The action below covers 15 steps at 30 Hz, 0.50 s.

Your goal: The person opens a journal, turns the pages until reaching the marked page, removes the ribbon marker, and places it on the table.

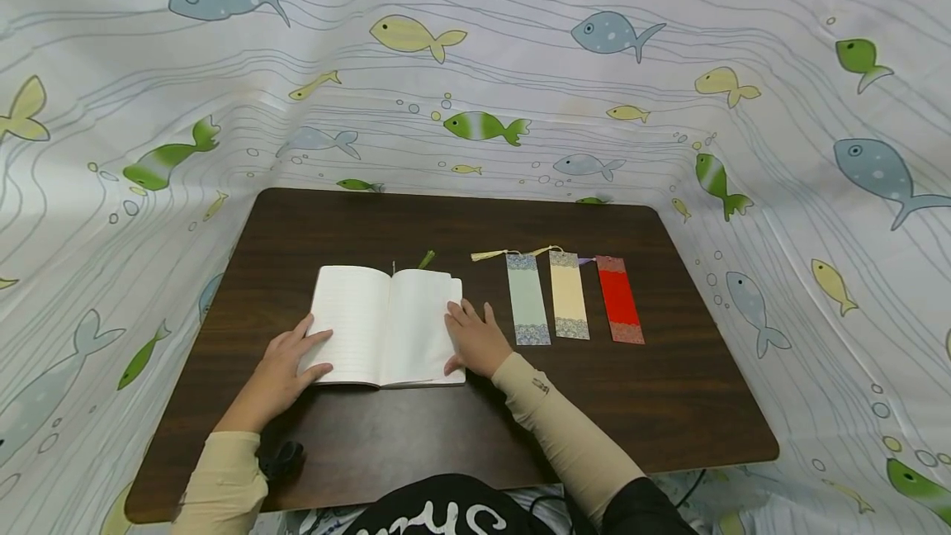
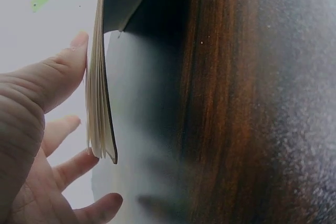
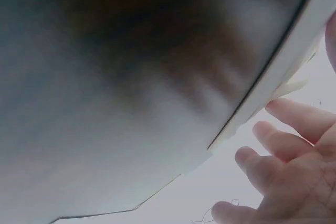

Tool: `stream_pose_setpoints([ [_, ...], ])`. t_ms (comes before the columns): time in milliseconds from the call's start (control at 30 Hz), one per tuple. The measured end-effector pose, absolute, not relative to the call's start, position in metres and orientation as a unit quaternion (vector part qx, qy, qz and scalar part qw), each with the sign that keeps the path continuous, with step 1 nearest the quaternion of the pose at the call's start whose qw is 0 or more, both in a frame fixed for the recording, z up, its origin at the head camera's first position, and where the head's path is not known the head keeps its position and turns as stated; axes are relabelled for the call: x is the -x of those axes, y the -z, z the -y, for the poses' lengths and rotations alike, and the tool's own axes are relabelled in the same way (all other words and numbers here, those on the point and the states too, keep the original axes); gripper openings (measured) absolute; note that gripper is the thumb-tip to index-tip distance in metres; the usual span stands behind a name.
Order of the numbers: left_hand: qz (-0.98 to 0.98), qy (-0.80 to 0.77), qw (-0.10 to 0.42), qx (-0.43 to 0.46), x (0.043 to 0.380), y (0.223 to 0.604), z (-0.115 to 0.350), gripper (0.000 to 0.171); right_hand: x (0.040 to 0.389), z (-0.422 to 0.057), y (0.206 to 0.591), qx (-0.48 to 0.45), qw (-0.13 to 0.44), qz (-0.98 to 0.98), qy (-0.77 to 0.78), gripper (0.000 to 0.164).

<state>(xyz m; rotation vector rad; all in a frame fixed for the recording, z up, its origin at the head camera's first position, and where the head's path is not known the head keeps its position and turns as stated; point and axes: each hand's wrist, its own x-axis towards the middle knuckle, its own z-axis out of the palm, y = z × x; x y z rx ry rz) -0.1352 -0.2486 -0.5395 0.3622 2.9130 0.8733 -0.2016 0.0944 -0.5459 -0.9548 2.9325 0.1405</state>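
An open notebook (image 1: 349,316) lies on the dark wooden table, its left page lined and its right page looking plain white. My left hand (image 1: 281,368) rests at the notebook's left edge, thumb and index fingertip over the page. In the left wrist view the thumb (image 2: 65,69) touches the page block (image 2: 97,93), with the other fingers spread. At the right edge, my right hand (image 1: 477,342) lies with its fingertips on the page; in the right wrist view its fingers are extended beside the page edges (image 3: 252,106). A green tassel (image 1: 426,259) pokes out above the notebook's top edge.
Right of the notebook lie three tasselled bookmarks: pale green (image 1: 528,300), cream (image 1: 569,295) and red (image 1: 620,300). A small black object (image 1: 282,461) sits by the left forearm. Fish-patterned cloth (image 1: 505,64) surrounds the table (image 1: 669,403).
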Motion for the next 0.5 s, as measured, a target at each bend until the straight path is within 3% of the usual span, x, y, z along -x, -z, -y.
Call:
stream_pose_setpoints([
  [267,-0.952,-0.283,0.044,-0.113,0.136,0.538,0.247,0.060,0.203,-0.085,0.553,0.262,-0.037,-0.964,-0.035,0.125],
  [367,-0.951,-0.284,0.048,-0.115,0.136,0.539,0.248,0.061,0.204,-0.081,0.553,0.260,-0.051,-0.964,0.007,0.123],
  [500,-0.949,-0.288,0.050,-0.120,0.135,0.539,0.249,0.061,0.207,-0.073,0.550,0.287,-0.017,-0.948,0.135,0.112],
])
